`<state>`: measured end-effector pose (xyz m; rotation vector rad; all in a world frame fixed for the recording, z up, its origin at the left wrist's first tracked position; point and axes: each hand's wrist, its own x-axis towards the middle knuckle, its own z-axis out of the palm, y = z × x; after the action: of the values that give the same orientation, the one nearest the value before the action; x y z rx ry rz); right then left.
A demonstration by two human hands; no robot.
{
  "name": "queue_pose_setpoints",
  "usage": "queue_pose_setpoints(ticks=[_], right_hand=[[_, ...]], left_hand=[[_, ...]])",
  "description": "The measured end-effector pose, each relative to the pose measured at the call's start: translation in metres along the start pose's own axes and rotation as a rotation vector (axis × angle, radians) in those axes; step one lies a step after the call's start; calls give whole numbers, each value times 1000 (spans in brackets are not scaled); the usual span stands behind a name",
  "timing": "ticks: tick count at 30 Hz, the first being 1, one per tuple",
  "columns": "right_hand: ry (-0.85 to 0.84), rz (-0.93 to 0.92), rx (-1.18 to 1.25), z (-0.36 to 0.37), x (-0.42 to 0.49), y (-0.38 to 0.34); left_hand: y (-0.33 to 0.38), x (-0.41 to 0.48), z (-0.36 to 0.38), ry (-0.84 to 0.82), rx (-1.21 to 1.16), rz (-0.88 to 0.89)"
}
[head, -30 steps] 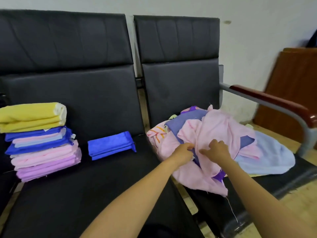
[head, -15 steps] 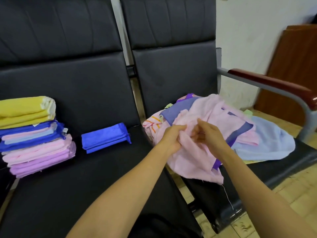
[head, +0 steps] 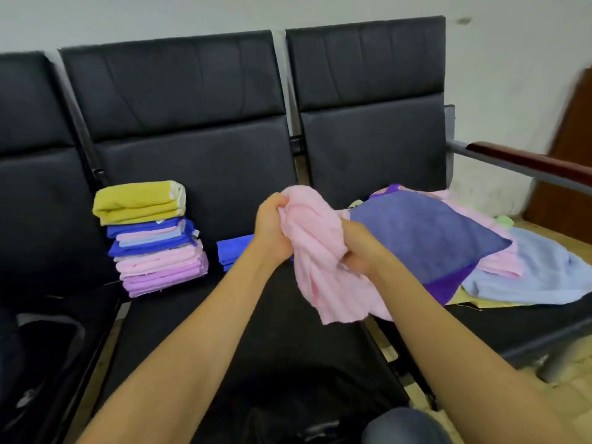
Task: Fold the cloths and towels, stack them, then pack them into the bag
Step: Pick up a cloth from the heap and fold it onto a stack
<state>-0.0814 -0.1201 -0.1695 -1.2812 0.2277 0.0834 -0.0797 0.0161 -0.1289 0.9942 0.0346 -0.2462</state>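
Observation:
A crumpled pink cloth [head: 323, 261] hangs in the air above the middle seat. My left hand [head: 272, 227] grips its top corner, and my right hand [head: 360, 251] grips it lower on the right side. On the right seat lies a loose pile of cloths [head: 448, 245], with a slate-blue one on top and a light blue one at its right. A stack of folded towels [head: 153, 238] stands at the back left of the middle seat, yellow on top. Behind my left forearm sits a folded blue cloth [head: 232, 251], partly hidden.
Three black seats [head: 198, 174] stand in a row against a white wall. An armrest with a dark red pad [head: 528, 165] borders the right seat. A dark bag [head: 41, 354] lies on the left seat. A brown wooden panel [head: 570, 174] leans at the far right.
Both hands have lifted the pink cloth off the pile and carried it left over the middle seat. The view has swung left and up, showing the left seat.

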Motion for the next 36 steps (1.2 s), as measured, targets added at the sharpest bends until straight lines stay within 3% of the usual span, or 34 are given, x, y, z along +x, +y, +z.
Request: queue_pose_setpoints(ticks=[3,6,10,12,15,21,26,29,32,34,36], right_hand=[[-200,119,115,54,-15,5],[-291,150,117,91,-19,21],[-213,146,68,121,-20,43],[-128,119,-39,126,-20,60],[-171,126,-269,123,-22,89],[-554,257,-894,122,-39,142],[-696,47,-1286,135,-44,179],[-763,-149,-1465,139,-46,205],[-737,-353,-1552,140,-48,221],[-558,-293,-1363,146,-42,208],[-326,-58,-1030,153,-34,180]], left_hand=[[49,-18,-36,80,15,116],[81,-47,-69,150,32,171],[71,-81,-119,100,209,-22],[51,-86,-157,63,364,-191],[18,-90,-215,158,608,-356],[-21,-92,-278,183,1468,-324],[-26,-94,-286,63,1782,-396],[-31,-89,-285,44,1718,-373],[-36,-89,-281,95,1313,-297],[-34,-88,-283,81,1192,-278],[-31,-87,-286,5,1136,-320]])
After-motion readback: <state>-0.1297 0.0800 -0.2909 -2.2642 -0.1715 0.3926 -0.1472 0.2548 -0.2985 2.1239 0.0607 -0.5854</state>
